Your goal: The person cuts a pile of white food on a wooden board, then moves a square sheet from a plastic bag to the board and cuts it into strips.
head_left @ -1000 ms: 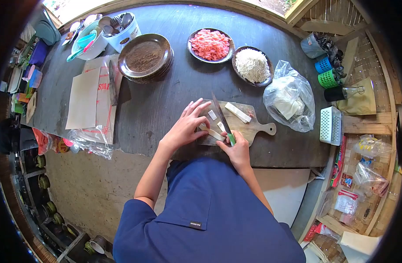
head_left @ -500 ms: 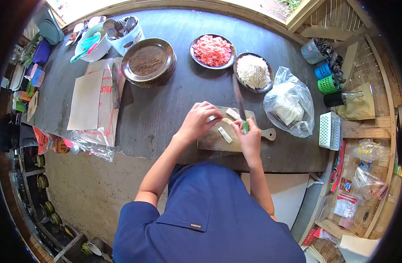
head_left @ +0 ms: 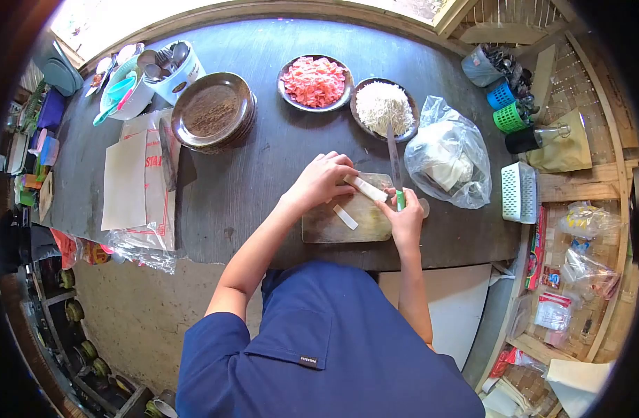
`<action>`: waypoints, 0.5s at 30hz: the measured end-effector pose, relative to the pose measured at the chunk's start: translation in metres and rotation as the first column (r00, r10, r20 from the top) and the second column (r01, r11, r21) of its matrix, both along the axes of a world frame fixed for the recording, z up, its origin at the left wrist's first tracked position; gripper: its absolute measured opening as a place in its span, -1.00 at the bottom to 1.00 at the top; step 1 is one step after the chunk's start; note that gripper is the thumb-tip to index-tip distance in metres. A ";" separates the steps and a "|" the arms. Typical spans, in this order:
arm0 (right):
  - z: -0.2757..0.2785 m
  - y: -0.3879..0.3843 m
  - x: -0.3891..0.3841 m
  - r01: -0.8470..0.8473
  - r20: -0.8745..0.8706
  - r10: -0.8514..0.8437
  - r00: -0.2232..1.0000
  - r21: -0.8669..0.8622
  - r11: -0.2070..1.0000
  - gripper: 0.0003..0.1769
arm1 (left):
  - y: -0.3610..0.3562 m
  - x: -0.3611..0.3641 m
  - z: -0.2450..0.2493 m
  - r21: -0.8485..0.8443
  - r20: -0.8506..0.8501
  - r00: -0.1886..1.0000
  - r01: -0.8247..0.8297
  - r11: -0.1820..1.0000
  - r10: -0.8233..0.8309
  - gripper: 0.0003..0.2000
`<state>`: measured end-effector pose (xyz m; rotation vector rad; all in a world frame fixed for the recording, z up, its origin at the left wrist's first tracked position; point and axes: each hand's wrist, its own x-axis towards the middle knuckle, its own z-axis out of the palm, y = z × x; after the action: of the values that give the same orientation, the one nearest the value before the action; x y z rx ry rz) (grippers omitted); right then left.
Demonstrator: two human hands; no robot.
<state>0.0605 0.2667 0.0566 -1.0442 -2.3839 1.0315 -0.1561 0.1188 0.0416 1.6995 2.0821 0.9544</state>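
Observation:
My left hand (head_left: 326,180) is closed on one end of a long white food strip (head_left: 367,187), held slantwise over the wooden cutting board (head_left: 319,228). The strip's other end meets the fingertips of my right hand (head_left: 406,219). That hand grips a knife (head_left: 394,161) by its green handle, with the blade pointing up and away from me, in front of the bowl of pale shreds (head_left: 383,106). A shorter white piece (head_left: 345,217) lies on the board below my left hand. My right hand partly covers the board's handle.
Farther back stands a bowl of pink chopped pieces (head_left: 314,82). A knotted plastic bag (head_left: 450,157) sits right of the board. To the left are stacked brown plates (head_left: 213,111), another knife (head_left: 167,155) on paper and plastic, and a cutlery bucket (head_left: 176,74). A white basket (head_left: 519,193) stands at the right edge.
My left hand has taken the long white strip and turned it towards my right hand. The knife has swung to point more directly away from me. The whole view has shifted slightly.

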 end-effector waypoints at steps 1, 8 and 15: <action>-0.001 -0.002 0.001 0.030 0.029 -0.029 0.999 -0.018 0.999 -0.61 | -0.001 0.000 -0.003 -0.008 0.004 1.000 0.000 1.000 0.000 -0.63; -0.012 -0.006 -0.007 0.072 -0.057 -0.079 0.995 -0.112 0.991 -0.60 | -0.010 -0.004 -0.009 0.038 -0.044 0.998 -0.045 0.998 0.047 -0.66; 0.014 -0.027 0.003 0.059 -0.112 -0.049 0.993 0.088 0.994 -0.69 | -0.049 0.014 0.008 0.103 -0.102 0.990 -0.089 0.991 0.100 -0.55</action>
<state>0.0637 0.2395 0.0705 -0.9885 -2.2797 0.9276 -0.1423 0.0697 0.0497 1.7496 2.2371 1.0308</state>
